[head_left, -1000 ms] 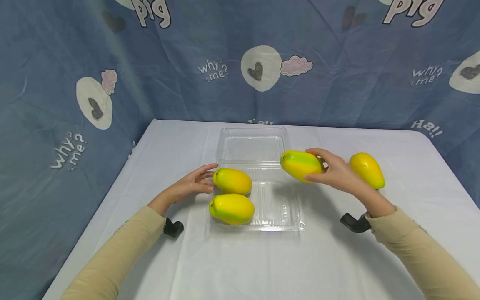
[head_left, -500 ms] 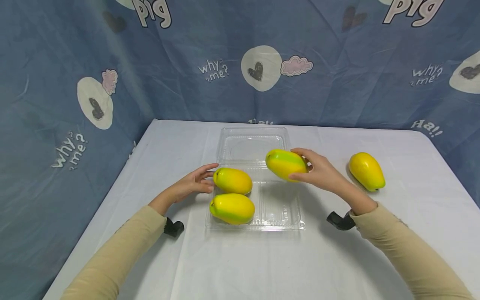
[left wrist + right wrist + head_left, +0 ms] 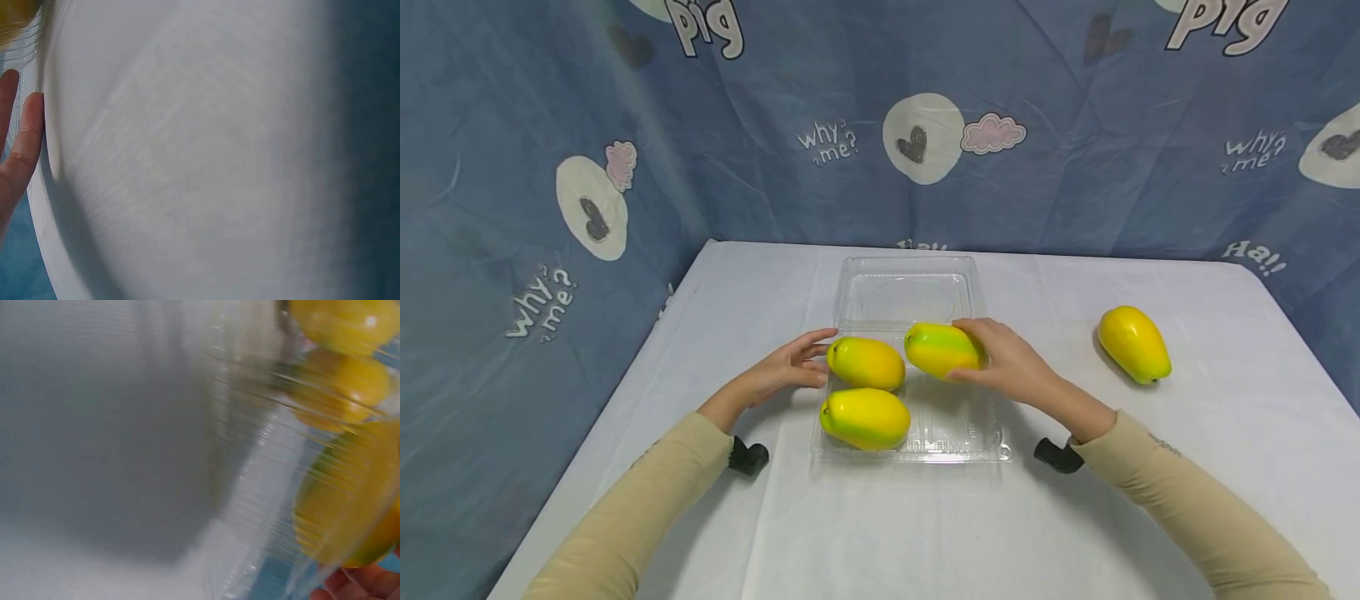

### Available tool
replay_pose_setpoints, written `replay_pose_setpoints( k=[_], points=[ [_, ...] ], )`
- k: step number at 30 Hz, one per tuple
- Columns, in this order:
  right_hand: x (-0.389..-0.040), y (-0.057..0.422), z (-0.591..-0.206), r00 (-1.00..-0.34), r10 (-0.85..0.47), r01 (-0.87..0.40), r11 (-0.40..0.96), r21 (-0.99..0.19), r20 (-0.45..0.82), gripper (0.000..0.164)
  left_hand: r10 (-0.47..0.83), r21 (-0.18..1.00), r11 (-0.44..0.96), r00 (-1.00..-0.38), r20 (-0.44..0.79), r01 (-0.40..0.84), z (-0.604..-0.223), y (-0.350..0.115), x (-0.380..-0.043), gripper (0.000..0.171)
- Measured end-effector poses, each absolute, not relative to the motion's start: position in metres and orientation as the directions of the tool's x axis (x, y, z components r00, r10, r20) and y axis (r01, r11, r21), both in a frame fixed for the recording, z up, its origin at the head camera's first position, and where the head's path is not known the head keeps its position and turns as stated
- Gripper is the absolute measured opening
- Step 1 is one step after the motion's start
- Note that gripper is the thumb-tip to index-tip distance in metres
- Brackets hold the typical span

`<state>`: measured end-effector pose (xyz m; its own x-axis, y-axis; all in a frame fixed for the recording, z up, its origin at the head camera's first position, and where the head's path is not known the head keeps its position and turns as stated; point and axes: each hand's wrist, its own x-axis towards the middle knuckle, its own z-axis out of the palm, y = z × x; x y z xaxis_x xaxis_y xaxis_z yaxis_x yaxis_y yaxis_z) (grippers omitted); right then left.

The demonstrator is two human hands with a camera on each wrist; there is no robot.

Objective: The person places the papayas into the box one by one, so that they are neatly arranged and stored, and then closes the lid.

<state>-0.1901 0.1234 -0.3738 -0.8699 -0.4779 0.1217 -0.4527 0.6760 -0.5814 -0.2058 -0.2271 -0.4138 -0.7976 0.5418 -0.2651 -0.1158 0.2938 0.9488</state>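
In the head view, my right hand grips a yellow-green papaya by its right end, at the back right of a clear plastic clamshell box. Two more papayas lie in the box's left half, a rear one and a front one. Beside the box's left edge, my left hand has its fingers loosely extended, close to the rear papaya; whether it touches the box is unclear. The right wrist view shows the held papaya through the clear wall, with fingertips under it.
Another papaya lies on the white-covered table to the right. The box's lid lies folded back behind its base. A blue printed curtain hangs along the back and left sides.
My right hand has carried its papaya leftward and then down, from the box's right edge to beside the rear papaya. My left hand stays in place.
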Motion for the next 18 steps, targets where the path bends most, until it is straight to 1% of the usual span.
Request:
replay_pose_setpoints(
  k=[4, 8, 14, 18],
  points=[
    [-0.188, 0.12, -0.381, -0.86, -0.484, -0.488, 0.69, -0.534, 0.16, 0.07, 0.541, 0.948, 0.295, -0.797, -0.267, -0.117, -0.414, -0.227, -0.206, 0.076],
    [-0.188, 0.117, -0.388, -0.853, -0.49, -0.514, 0.725, -0.458, 0.181, 0.069, 0.541, 0.946, 0.302, -0.797, -0.269, -0.115, -0.414, -0.227, -0.206, 0.075],
    [-0.187, 0.114, -0.394, -0.85, -0.502, -0.523, 0.769, -0.367, 0.159, 0.067, 0.548, 0.949, 0.292, -0.793, -0.267, -0.118, -0.414, -0.227, -0.206, 0.075],
    [-0.186, 0.114, -0.395, -0.85, -0.502, -0.524, 0.78, -0.342, 0.157, 0.067, 0.55, 0.949, 0.291, -0.791, -0.267, -0.118, -0.414, -0.227, -0.206, 0.075]
  ],
)
